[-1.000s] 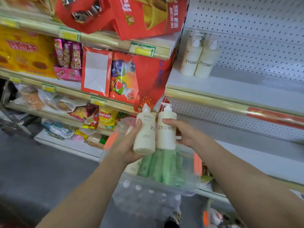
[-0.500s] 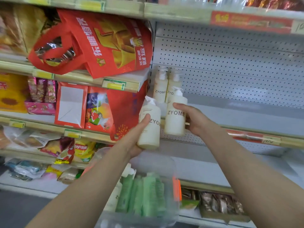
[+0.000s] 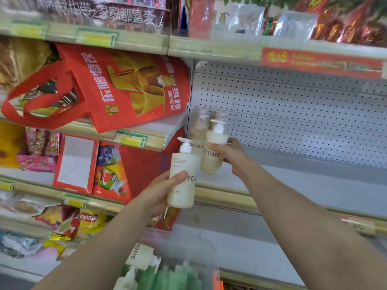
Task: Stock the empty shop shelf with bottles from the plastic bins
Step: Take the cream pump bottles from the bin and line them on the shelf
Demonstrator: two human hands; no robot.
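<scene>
My left hand (image 3: 162, 190) grips a cream ZYOME pump bottle (image 3: 183, 174) in front of the shelf edge. My right hand (image 3: 229, 152) holds a second cream pump bottle (image 3: 213, 150) higher up, over the left end of the empty grey shelf (image 3: 293, 181). Behind it, blurred cream bottles (image 3: 198, 130) stand at the shelf's back left corner. Below, a clear plastic bin (image 3: 188, 245) holds green bottles (image 3: 173, 277) and a cream bottle (image 3: 140, 256).
A red gift bag (image 3: 117, 88) hangs over the left shelf beside the empty bay. Red boxes (image 3: 92, 166) and snack packets (image 3: 83, 220) fill the left shelves. The perforated white back panel (image 3: 293, 114) and the stocked shelf above (image 3: 230, 49) bound the bay.
Both hands have lifted their bottles higher. The right bottle now reaches over the shelf's left end near the standing bottles, and the view has tilted upward.
</scene>
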